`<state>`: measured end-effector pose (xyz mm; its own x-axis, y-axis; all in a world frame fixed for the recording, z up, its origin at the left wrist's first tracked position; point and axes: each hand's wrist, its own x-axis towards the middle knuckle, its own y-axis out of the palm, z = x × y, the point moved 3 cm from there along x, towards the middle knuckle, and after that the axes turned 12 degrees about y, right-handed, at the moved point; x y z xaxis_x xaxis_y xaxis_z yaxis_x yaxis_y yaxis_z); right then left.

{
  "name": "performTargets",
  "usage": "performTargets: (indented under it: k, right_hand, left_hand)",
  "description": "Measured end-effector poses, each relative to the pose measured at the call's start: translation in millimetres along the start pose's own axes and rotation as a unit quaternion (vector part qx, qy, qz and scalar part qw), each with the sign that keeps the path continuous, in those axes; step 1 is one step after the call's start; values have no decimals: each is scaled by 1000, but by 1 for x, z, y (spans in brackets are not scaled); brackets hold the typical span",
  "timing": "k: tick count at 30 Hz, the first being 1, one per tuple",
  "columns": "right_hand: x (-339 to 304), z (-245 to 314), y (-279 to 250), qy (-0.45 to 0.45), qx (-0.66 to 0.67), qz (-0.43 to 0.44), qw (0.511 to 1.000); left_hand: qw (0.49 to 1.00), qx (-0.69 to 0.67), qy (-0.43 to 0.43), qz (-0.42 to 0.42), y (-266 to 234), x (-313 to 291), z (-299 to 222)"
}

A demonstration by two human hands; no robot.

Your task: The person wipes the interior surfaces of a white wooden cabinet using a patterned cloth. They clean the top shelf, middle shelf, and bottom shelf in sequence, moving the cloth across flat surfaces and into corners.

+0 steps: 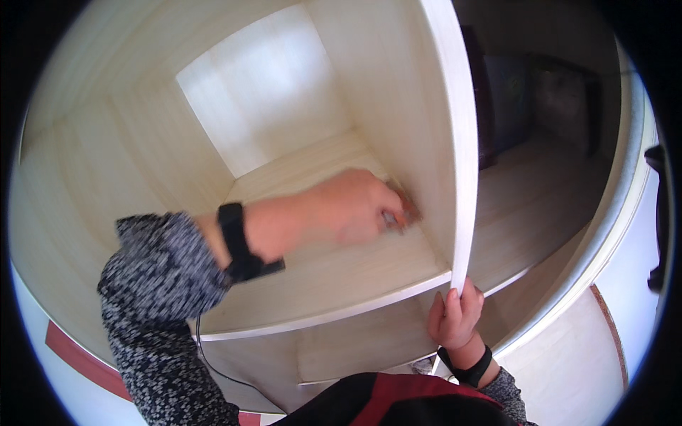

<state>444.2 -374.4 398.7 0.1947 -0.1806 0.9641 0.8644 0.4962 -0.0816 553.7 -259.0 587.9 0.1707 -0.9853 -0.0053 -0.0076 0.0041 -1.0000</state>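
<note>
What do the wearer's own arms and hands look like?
The left hand and right hand are bare, each wrist in a black strap; the left strap has a flat black piece. Both sleeves are speckled black and white. A thin dark cable runs beside the left sleeve.

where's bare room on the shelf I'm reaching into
The shelf is bare between the left forearm and the front edge, and behind that forearm toward the back panel. It's crowded by the divider, at the left hand.
</note>
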Motion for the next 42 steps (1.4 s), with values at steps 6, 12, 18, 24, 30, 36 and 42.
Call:
performTargets:
  k: [6, 12, 18, 24, 30, 36, 42]
  right_hand:
    - [3, 1, -3, 2, -11, 1, 1000]
    - [4, -2, -2, -19, -24, -15, 999]
    - [4, -2, -2, -9, -14, 1, 1000]
    - [-12, -15, 0, -7, -65, -26, 998]
    - [-29, -27, 2, 13, -82, -21, 996]
    - [-32, -32, 4, 7, -81, -22, 996]
    - [-32, -30, 6, 19, -83, -25, 996]
  left_hand:
    - [983, -183, 20, -31, -2, -26, -15]
    - [930, 11, -354, 99, -11, -117, 130]
    - [872, 112, -429, 207, -15, -169, 148]
    - [966, 119, -193, 125, 10, -45, 29]
    - [976, 102, -175, 85, 9, -63, 11]
    - [923, -34, -291, 250, 3, -193, 122]
    - [915, 1, -346, 206, 12, -207, 131]
